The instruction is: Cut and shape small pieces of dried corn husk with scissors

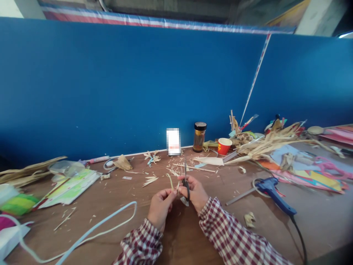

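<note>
My left hand (161, 206) pinches a thin pale strip (170, 181) that looks like dried corn husk, its curved end pointing up and away. Close beside it, my right hand (194, 191) is closed around a pair of scissors (186, 186) with black handles, the blades upright and pointing away from me. The fingertips of both hands nearly meet around a small pale piece of the strip. Beyond the hands, pale cut scraps (150, 181) and slivers lie scattered on the brown table (132, 228).
To the right lie a blue glue gun (275, 195) with its cord, pink scissors (332, 167) and a heap of dried husks (264, 145). A dark-lidded jar (199, 137) and red paper cup (224, 146) stand at the back. A white cable (107, 217) loops on the left.
</note>
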Motion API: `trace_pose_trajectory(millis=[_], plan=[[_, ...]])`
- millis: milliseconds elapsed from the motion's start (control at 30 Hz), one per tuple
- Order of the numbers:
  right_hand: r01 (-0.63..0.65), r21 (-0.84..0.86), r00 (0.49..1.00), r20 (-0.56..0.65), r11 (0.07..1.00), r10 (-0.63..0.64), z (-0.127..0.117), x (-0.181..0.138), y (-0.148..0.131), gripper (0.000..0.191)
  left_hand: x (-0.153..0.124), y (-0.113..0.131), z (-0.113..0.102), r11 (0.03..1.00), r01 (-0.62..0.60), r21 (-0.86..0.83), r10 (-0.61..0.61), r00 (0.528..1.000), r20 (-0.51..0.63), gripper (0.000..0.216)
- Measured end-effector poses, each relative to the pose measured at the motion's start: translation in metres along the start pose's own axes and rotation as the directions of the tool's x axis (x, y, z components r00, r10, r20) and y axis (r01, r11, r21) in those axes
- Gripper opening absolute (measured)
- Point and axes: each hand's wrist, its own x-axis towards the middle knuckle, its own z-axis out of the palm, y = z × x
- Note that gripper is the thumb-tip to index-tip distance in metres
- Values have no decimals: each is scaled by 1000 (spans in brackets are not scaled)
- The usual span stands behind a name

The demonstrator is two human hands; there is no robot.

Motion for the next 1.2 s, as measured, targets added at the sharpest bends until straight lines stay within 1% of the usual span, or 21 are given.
trace_pose_trajectory(millis=[333, 467, 533, 633, 700, 767, 833, 867, 967, 1033, 1100, 1200], plan=[[-10, -12, 1000, -4, 1000, 10, -1, 0, -1, 41, 1, -3, -2, 1000, -15, 7, 15, 1000, 9, 32], [9, -83, 1000, -3, 997, -10, 1, -2, -3, 38, 0, -1, 0, 1000, 25, 7, -25, 1000, 4, 32], [43, -155, 999, 8, 987, -43, 2, -3, -4, 35, -1, 1, 0, 997, 70, -36, -70, 997, 20, 32], [107, -256, 994, 8, 961, -108, -1, -2, -7, 30, -2, 5, 0, 981, 137, -139, -128, 989, 74, 32], [134, -293, 989, -20, 947, -146, -4, 0, -9, 27, -2, 7, -1, 970, 154, -187, -139, 986, 89, 32], [138, -308, 983, -75, 941, -168, -8, 1, -11, 28, -2, 8, -1, 966, 153, -208, -137, 987, 87, 31], [126, -305, 979, -113, 944, -168, -8, 2, -12, 31, -1, 7, -1, 966, 153, -209, -139, 987, 84, 32], [112, -290, 983, -109, 950, -149, -7, 1, -12, 33, -1, 7, -1, 967, 153, -205, -139, 987, 81, 31], [70, -223, 996, -36, 972, -80, -2, -2, -9, 35, 0, 5, 0, 975, 136, -173, -130, 990, 47, 31], [65, -189, 998, -3, 980, -67, 2, -3, -6, 35, 0, 5, 0, 984, 115, -137, -114, 993, 14, 33], [71, -175, 997, 8, 982, -71, 4, -4, -4, 35, -1, 5, 0, 992, 95, -87, -96, 995, -7, 34], [71, -171, 997, 12, 983, -70, 2, -2, -4, 33, -2, 6, 1, 997, 69, -22, -70, 998, -9, 35]])
